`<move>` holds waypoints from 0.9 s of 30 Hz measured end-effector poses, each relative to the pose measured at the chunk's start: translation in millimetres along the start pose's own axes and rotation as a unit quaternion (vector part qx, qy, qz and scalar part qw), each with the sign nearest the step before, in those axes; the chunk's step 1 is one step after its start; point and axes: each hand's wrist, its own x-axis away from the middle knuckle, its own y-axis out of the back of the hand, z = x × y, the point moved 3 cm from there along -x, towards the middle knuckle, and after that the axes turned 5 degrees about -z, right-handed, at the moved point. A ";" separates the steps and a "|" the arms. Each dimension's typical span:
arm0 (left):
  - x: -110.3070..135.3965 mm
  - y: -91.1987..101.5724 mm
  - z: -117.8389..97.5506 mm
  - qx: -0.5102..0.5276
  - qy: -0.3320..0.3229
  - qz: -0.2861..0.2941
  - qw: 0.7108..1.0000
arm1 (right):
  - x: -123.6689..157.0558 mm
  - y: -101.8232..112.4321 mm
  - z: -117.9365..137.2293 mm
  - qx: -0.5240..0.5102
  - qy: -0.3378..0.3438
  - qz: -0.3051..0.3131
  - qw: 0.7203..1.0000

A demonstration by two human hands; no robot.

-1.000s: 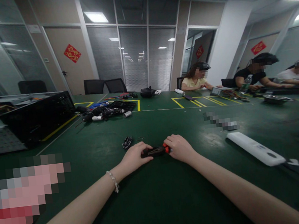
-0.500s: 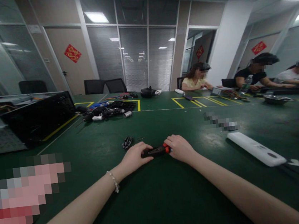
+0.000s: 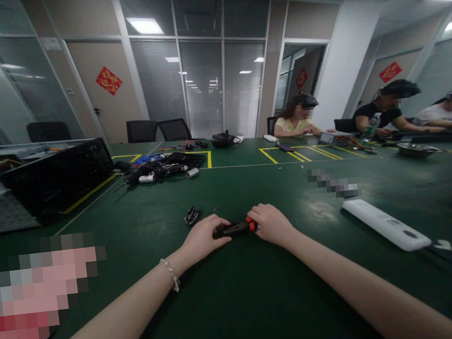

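Green counter (image 3: 240, 298), yellow tape lines toward the far side. Both forearms come in from the near edge; beaded bracelet (image 3: 170, 275) on the left wrist.

Left hand (image 3: 206, 233): thumb and fingers pinching a small black piece (image 3: 220, 231), too dark to name further. Right hand (image 3: 272, 223): fingers curled around the red handles of a pair of pliers (image 3: 241, 227). Pliers lie crosswise between the two hands, dark nose toward the left one; whether the nose bites on the black piece, cannot tell. Nor can I tell if the tool touches the counter.

Just beyond the left hand, a clump of small dark metal parts (image 3: 192, 215) (individual pieces too small to sort), with a few thin bits beside it. Off to the right, near the right forearm, a white power strip (image 3: 387, 224), its cord trailing toward the near right.

Far left: black computer case (image 3: 62, 182). Beside it, a heap of tools and cables (image 3: 164, 166). Far right: a person in a yellow top (image 3: 294, 124), seated at the counter.
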 end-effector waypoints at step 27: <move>0.5 0.0 -0.1 0.003 0.001 0.002 1.000 | -0.3 -0.1 -0.3 0.003 0.005 0.002 1.000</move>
